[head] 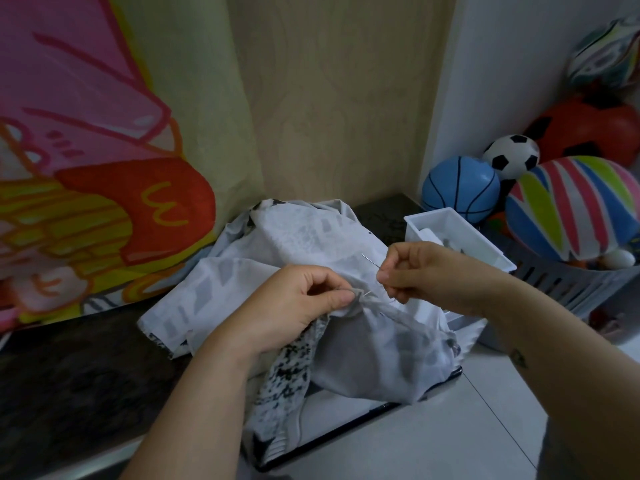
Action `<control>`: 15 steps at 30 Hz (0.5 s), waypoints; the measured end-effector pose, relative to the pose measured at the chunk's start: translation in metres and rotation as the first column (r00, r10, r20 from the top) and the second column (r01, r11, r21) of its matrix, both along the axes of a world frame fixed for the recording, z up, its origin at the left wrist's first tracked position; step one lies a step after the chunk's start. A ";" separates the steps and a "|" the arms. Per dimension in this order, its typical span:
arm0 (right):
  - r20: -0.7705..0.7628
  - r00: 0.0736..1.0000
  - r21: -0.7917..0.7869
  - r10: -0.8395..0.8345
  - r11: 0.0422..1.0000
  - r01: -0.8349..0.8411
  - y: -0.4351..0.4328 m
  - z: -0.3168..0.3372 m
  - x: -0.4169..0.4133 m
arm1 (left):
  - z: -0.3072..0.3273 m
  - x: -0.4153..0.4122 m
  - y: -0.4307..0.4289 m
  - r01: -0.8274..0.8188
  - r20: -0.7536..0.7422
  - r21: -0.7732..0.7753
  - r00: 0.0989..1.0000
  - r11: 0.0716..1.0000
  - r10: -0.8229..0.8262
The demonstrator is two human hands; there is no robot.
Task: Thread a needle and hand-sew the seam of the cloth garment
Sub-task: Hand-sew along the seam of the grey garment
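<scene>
We are mid-stitch: our left hand [298,303] pinches the cloth [311,237] at its seam, our right hand [419,271] pinches the needle [370,262] just right of it. Next, probably, a steady pull through.

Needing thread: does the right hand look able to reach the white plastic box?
Probably yes: the white plastic box lies beyond the right hand, nothing between, though it pinches a thin needle.

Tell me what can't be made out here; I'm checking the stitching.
Head view:
- Needle, lower end: pinched inside the right hand.
- Thread: too thin to make out.
- Cloth seam: bunched inside the grip of the left hand.
- Box contents: blocked by its wall and the right hand.
</scene>
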State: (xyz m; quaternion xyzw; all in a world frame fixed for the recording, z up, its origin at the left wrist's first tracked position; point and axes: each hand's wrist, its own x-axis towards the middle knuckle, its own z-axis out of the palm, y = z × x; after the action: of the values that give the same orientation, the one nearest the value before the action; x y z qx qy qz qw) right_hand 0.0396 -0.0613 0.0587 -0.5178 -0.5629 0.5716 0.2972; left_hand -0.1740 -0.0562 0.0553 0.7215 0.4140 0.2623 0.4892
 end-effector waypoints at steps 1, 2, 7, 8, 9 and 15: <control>0.047 0.999 0.029 -0.018 0.999 0.017 0.000 -0.001 0.000 | 0.000 0.000 0.000 -0.002 -0.003 0.000 1.000 1.000 0.002; 0.068 0.997 0.046 -0.034 0.998 0.031 0.000 -0.001 -0.001 | 0.000 0.001 0.000 -0.009 -0.008 0.000 1.000 1.000 0.009; 0.106 0.984 0.213 -0.143 0.970 0.118 -0.004 0.012 -0.005 | -0.001 0.001 0.003 -0.099 0.011 0.003 0.995 0.995 0.099; 0.090 0.986 0.230 -0.139 0.966 0.115 -0.007 0.017 -0.006 | -0.002 0.000 0.004 -0.120 0.015 0.002 0.993 0.993 0.120; 0.092 0.989 0.237 -0.112 0.968 0.088 -0.010 0.021 -0.008 | -0.003 0.000 0.005 -0.137 0.018 0.000 0.990 0.991 0.137; 0.330 0.943 0.236 -0.033 0.971 -0.048 -0.015 0.018 -0.014 | -0.002 0.000 0.005 -0.151 0.005 -0.007 0.989 0.989 0.151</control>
State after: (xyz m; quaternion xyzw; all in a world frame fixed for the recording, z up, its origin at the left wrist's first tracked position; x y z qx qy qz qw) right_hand 0.0255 -0.0766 0.0768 -0.5646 -0.6719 0.4050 0.2564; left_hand -0.1736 -0.0514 0.0530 0.6859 0.4668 0.2990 0.4714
